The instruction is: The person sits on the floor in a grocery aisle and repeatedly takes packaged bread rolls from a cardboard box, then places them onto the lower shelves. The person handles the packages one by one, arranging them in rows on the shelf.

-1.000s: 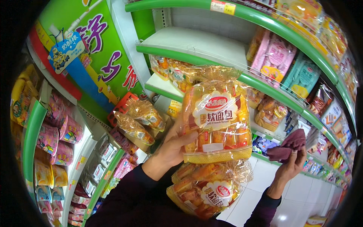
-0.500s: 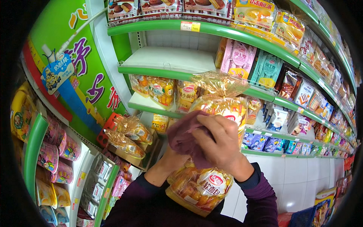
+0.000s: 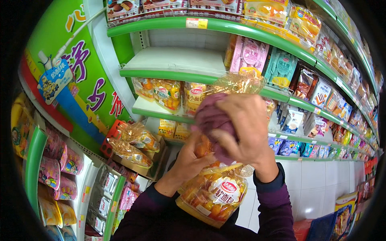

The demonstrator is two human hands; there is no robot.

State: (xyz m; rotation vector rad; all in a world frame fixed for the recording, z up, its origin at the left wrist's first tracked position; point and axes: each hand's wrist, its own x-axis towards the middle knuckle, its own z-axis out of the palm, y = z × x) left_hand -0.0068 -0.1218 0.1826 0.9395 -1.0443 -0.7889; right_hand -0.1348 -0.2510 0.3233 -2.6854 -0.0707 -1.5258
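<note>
A crumpled purple cloth [image 3: 215, 120] is gripped in my right hand [image 3: 251, 134], its fingers bent over the fabric. It presses against a clear bag of bread rolls [image 3: 204, 146], whose gathered golden top [image 3: 239, 83] sticks up behind the cloth. My left hand [image 3: 188, 160] holds that bag from its left side, thumb across the front. Most of the bag is hidden by the cloth and my right hand. Just below, close to my body, is a second bag of bread rolls [image 3: 217, 197] with a white and red label.
Ahead, green-edged shelves [image 3: 173, 74] carry packaged cakes and bread; one bare shelf board [image 3: 177, 58] is at upper left. A cardboard box [image 3: 155, 166] with bagged bread [image 3: 130, 152] stands on the left, near shelves of pink cups [image 3: 50, 168]. A blue crate [image 3: 323, 229] is at lower right.
My right hand and the cloth have shifted up and right over the held bag. My left hand has moved up slightly, and its thumb now shows on the bag.
</note>
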